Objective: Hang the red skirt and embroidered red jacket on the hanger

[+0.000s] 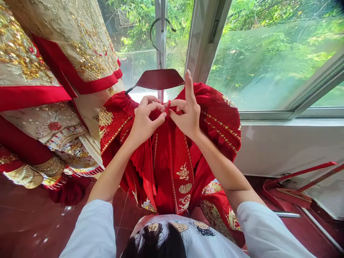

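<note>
A red garment (pixel 163 157) with gold embroidery and beaded lines hangs in front of me, below a dark red hanger (pixel 160 79) with a metal hook. At the garment's top edge, thin red ties (pixel 167 107) cross between my fingertips. My left hand (pixel 149 120) pinches the ties between thumb and fingers. My right hand (pixel 188 114) also pinches them with thumb and fingers, while one finger points straight up. The fingertips of both hands almost meet. Whether the ties form a knot or a loop, I cannot tell.
Cream and red embroidered garments (pixel 88 46) hang close on the left. Behind the hanger is a window (pixel 268 64) with a metal frame. A red dustpan and brush (pixel 290 195) stand on the tiled floor (pixel 40 229) side at the right, by the white wall (pixel 258 150).
</note>
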Motion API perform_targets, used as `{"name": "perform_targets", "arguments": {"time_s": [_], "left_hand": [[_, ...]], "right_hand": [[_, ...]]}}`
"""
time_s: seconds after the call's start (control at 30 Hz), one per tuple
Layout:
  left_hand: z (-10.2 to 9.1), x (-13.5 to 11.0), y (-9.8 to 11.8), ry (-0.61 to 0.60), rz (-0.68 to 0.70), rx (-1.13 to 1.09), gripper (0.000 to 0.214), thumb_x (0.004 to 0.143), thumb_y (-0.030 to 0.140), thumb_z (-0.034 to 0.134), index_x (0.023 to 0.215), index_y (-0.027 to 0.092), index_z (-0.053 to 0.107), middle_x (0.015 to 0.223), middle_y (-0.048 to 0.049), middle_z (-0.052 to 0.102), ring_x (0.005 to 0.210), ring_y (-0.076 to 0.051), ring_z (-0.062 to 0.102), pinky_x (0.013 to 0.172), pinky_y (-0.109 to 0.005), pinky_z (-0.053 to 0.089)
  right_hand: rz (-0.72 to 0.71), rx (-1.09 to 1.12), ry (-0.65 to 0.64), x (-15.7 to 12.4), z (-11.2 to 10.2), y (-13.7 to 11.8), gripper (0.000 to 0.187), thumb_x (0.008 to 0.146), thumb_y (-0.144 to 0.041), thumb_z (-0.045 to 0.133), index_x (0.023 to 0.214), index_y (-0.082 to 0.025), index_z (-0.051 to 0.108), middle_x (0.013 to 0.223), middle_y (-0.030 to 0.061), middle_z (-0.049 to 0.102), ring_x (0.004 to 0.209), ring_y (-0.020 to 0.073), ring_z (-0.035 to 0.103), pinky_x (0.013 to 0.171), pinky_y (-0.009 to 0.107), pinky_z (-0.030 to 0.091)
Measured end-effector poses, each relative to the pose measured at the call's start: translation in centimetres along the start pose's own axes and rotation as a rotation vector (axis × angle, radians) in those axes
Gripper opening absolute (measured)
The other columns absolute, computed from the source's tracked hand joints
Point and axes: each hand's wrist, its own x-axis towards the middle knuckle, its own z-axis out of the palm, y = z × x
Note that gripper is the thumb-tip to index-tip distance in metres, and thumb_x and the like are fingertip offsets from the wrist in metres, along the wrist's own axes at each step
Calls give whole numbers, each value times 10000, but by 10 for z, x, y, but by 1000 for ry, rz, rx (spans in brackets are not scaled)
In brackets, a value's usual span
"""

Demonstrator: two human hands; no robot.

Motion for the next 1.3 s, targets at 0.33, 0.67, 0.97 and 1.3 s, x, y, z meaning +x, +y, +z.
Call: {"name": "perform_targets", "arguments": {"time_s": [0.33, 0.67, 0.97, 1.3], "left_hand": [[-15, -2, -23, 142, 48, 287, 156, 739, 83, 599, 731, 199, 495, 944, -78, 590, 991, -257, 554, 917, -425, 437], [-19, -13, -12, 70, -207, -310, 96, 795, 235, 576, 849, 235, 496, 705, 16, 578, 559, -116, 539, 508, -250, 444], [-16, -4, -12, 57, -389, -632, 173, 647, 175, 565, 758, 235, 446, 639, 46, 562, 387, -59, 355, 350, -209, 312], [-19, -5, -22, 70, -394, -674, 249, 626, 268, 619, 815, 239, 460, 654, 57, 553, 378, -58, 348, 337, -222, 304]], "right_hand": [[-88, -142, 39, -3, -10, 10, 631, 782, -168, 431, 1407, -259, 437, 823, 28, 524, 708, 169, 487, 668, 317, 452], [-52, 124, -204, 3, -38, -3, 491, 760, -279, 572, 1247, -223, 564, 792, 1, 560, 562, 99, 388, 523, 262, 355], [108, 330, -347, 7, -47, -6, 326, 771, -315, 593, 1070, -186, 615, 539, -69, 398, 465, 70, 291, 441, 245, 240], [-73, 470, -320, -1, -45, -6, 343, 726, -401, 762, 968, -189, 641, 616, -38, 556, 558, 88, 495, 534, 248, 391]]}}
